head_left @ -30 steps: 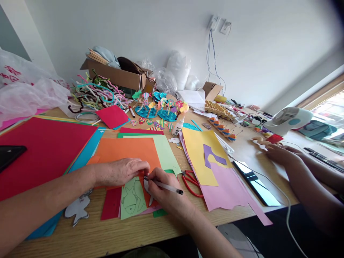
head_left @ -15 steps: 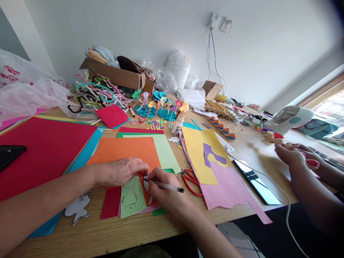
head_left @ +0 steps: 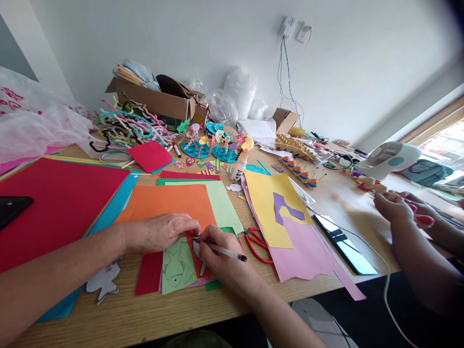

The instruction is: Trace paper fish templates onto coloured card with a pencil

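Note:
My right hand [head_left: 224,256] is closed around a gel pen [head_left: 234,253], its tip down by the edge of a small white paper cutout [head_left: 196,247]. The cutout lies on an orange sheet [head_left: 177,198], partly hidden by my fingers. With bent fingertips pressed together, my left hand [head_left: 165,231] holds the cutout's upper end. Just below is a light green piece [head_left: 172,282] with fish outlines drawn on it. A white fish-shaped cutout [head_left: 103,282] rests under my left forearm. Red-handled scissors [head_left: 257,246] lie to the right of my right hand, partly under paper.
Yellow paper [head_left: 263,193] and pink paper [head_left: 308,251] lie on the right, a red stack [head_left: 68,198] on the left. A glue bottle [head_left: 239,170] stands behind. At far right, another person's hands [head_left: 397,205] hold something pinkish-red, near a phone [head_left: 344,244].
My hands stay nearly in place, the pen shifting only slightly. The other person's hands have lifted and drawn back to the right, now with pinkish-red pieces in them.

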A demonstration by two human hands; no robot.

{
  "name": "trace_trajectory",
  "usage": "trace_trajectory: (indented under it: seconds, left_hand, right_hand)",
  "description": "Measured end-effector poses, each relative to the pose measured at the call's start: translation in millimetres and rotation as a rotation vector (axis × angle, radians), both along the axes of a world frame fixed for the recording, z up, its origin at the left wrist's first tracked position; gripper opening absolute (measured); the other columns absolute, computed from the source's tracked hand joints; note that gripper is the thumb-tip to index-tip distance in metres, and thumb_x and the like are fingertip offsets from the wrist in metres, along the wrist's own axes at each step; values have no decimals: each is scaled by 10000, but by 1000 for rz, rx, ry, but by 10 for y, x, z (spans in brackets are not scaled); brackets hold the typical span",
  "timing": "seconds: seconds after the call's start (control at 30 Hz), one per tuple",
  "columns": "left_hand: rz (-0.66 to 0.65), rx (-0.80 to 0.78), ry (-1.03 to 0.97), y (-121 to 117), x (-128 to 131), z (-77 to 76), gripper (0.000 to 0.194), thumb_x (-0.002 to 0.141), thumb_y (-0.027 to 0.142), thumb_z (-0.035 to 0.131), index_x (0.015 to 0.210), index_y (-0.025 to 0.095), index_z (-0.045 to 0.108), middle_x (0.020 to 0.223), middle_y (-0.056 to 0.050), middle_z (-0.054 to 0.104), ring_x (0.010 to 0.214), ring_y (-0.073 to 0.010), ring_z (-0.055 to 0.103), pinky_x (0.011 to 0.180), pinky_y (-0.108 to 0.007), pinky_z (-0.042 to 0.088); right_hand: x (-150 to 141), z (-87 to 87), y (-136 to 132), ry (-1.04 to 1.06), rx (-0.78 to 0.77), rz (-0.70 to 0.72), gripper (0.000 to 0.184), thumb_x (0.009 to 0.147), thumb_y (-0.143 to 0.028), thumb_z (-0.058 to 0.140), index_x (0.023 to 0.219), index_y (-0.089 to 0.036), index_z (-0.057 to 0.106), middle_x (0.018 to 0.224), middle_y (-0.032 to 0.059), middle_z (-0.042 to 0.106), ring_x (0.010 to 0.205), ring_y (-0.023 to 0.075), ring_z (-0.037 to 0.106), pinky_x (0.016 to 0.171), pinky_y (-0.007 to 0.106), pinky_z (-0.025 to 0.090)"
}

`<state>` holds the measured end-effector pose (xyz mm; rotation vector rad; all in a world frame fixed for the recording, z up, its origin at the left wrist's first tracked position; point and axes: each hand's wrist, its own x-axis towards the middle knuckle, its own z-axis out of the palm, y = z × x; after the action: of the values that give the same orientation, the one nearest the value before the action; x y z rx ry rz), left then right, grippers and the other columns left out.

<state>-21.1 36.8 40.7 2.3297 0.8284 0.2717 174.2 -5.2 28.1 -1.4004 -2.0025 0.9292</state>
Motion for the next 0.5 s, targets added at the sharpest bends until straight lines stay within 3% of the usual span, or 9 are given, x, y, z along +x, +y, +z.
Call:
trace_trajectory:
  seconds: [0.5]
  left_hand:
    - [-13,21,-13,-13,-11,-13,297,965,176,318,987,196,614,958,-47,639,897,-190,584,823,-269,448]
  right_hand:
    - [9,33,-28,-32,-4,20,90,771,-137,535,740,-202,588,591,-48,560,517,99,466,501,187,312]
